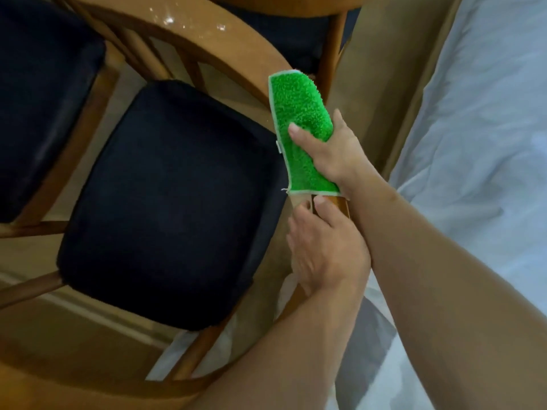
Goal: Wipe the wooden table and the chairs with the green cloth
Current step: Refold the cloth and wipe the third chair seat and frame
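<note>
Dim, warm indoor light, specular glare on the glossy chair back [189,23], soft overall blur, wide-angle bending at edges, deep black seat cushion [171,202]

We see both our bare forearms reaching in from the lower right, lying close alongside each other and touching near the wrists. Our right hand [331,152] sits farther out, its thumb stretched across the near face of the green cloth [299,113] and its fingers wrapped behind, out of sight; the grip is closed on the cloth. Our left hand [325,247] lies just below it, back of the hand toward us, fingers curled around the chair arm [343,204] with the thumb and forefinger tips pressed on top, close under the cloth's lower edge.
</note>
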`<state>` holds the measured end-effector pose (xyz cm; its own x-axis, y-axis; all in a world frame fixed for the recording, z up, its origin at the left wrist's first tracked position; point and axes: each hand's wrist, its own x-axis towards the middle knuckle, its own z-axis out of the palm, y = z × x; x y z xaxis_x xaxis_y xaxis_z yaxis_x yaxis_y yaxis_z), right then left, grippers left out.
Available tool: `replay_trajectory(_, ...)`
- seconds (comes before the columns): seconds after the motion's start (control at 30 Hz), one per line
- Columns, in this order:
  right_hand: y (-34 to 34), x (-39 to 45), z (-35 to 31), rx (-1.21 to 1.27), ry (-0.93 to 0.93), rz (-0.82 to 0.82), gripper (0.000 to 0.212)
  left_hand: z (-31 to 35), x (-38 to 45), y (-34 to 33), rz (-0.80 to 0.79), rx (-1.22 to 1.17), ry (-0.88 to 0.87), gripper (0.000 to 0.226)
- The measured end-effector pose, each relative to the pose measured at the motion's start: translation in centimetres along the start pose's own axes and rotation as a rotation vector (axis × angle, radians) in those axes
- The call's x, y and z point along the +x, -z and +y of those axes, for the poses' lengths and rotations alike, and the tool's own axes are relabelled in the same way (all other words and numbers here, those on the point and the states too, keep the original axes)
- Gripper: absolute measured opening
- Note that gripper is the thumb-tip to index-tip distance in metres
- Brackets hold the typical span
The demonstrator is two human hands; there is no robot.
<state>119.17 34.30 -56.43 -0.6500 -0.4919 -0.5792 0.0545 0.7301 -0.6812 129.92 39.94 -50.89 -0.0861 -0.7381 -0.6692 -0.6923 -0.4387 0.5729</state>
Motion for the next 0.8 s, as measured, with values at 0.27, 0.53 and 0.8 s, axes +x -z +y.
replay_trajectory(0.27,1.8,-2.5,5.2,0.604,-0.313,-0.485,0.036,4.5,3.7,-3.2,0.256,-0.117,0.069,0.048)
replay_trajectory(0.53,2.9,-0.8,2.3,0.364,-0.13,-0.495,0.115,5.8,5.2,-4.1,0.424,-0.109,0.045,0.064)
replay_trajectory(0.8,-0.2,6.7,-4.7,-0.191,0.258,-0.241,0.12,6.3,6.4,-4.8,0.422,-0.017,0.022,0.043)
